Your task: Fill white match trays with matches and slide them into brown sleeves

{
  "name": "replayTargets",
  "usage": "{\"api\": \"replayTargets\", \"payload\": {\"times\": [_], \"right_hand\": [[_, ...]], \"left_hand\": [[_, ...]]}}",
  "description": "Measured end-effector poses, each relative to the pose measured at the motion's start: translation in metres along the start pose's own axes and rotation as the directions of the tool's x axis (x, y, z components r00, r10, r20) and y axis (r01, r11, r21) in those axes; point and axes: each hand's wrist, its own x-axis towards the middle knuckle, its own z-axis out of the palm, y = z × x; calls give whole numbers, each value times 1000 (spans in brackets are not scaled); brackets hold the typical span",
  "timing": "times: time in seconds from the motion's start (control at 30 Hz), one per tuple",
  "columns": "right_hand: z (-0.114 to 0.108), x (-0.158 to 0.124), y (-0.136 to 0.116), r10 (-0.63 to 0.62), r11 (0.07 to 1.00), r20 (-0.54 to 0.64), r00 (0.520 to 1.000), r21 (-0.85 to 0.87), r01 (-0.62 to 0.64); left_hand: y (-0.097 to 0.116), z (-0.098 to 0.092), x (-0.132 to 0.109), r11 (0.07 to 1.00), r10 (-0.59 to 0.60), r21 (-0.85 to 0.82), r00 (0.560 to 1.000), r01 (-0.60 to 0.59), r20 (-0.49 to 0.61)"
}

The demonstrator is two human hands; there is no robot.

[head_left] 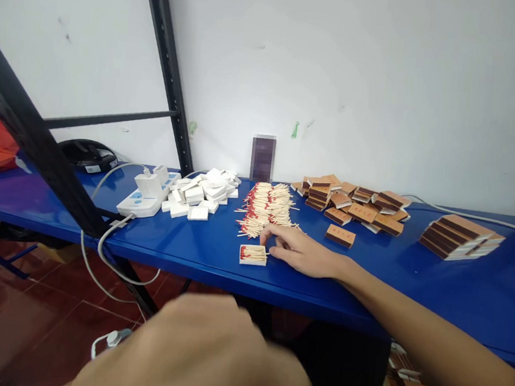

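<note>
My right hand (302,253) lies on the blue table (413,275), fingers loosely curved and apart from the thumb, with nothing visible in them. Its fingertips touch the near edge of a pile of red-tipped matches (265,209). Just left of the thumb sits a small white tray filled with matches (253,254). My left hand (205,358) is raised close to the camera at the bottom, blurred, its back toward me and its fingers hidden.
A heap of empty white trays (203,194) lies left of the matches, beside a white power strip (144,197) with cables. Brown matchbox sleeves (356,205) are heaped at the right, one single sleeve (339,235), and a neat stack (460,237) farther right. A black shelf post (39,141) crosses the left.
</note>
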Motion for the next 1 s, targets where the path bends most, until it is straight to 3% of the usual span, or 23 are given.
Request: {"api": "replayTargets", "payload": {"times": [0.1,0.17,0.3,1.0], "right_hand": [[1,2,-1,-22,1000,-6,1000,16,22],[2,2,-1,-22,999,-8,1000,25,22],[3,3,1,-20,999,-9,1000,43,20],[12,4,3,-80,991,-66,995,-117,72]], "left_hand": [[-29,4,43,999,38,18,994,-40,105],[-54,13,62,995,-9,95,993,-3,118],[-84,35,76,987,-99,143,978,73,186],[-88,44,83,985,-33,173,972,-8,233]]}}
